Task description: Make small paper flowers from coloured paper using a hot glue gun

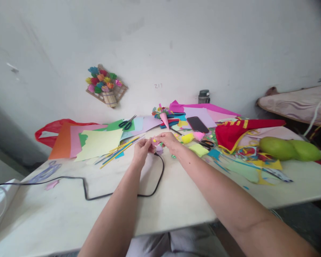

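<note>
Over the middle of the table, my left hand (143,150) and my right hand (168,139) meet fingertip to fingertip. Both are closed on a small pink paper piece (154,140) with a yellow spot on it; its full shape is hidden by the fingers. Just below them ends a black cord (163,166), and what it joins is mostly covered. Thin yellow and blue paper strips (117,152) lie to the left of my left hand. Near my right hand are a yellow paper roll (187,138), a pink paper cone (199,136) and black-handled scissors (207,144).
Coloured paper sheets (98,142) with a second pair of scissors (127,123) cover the back left. A phone (198,125), a red cloth (231,134) and green fruits (278,148) lie to the right. A bottle (204,96) stands by the wall. The cord crosses the front left.
</note>
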Motion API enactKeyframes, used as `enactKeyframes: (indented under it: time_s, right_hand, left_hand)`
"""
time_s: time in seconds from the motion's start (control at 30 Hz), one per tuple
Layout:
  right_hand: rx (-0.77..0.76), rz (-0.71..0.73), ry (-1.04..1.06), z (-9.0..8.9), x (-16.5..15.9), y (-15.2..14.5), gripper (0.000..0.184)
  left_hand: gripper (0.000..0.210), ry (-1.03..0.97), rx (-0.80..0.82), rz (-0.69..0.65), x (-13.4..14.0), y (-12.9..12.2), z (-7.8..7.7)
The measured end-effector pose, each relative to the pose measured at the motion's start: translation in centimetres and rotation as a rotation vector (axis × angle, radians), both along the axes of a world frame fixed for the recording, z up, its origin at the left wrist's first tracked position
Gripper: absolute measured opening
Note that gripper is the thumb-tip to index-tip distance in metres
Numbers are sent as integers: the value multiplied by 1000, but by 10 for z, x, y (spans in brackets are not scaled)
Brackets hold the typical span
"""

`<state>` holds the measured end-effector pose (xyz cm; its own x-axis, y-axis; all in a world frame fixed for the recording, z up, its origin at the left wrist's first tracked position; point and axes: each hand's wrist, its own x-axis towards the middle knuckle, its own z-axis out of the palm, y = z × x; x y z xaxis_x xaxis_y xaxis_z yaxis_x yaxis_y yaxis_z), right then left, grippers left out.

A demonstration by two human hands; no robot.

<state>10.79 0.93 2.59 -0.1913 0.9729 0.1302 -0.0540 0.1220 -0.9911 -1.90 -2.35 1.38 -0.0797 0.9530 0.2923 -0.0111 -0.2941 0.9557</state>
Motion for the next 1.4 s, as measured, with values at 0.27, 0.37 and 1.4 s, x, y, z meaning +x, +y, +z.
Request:
enactKeyframes:
  time_s: [0.27,0.37,1.4]
  right_hand:
    - [-21,21,-16,1,1,0,25]
    - [-7,-10,-9,1,0,1,24]
    - [-46,-95,140,9,20,12,24]
  left_hand:
    - [36,76,37,46,3,2,0]
    - [36,106,45,66,3,4,-1]
    - [31,-109,111,256,-13,8,3]
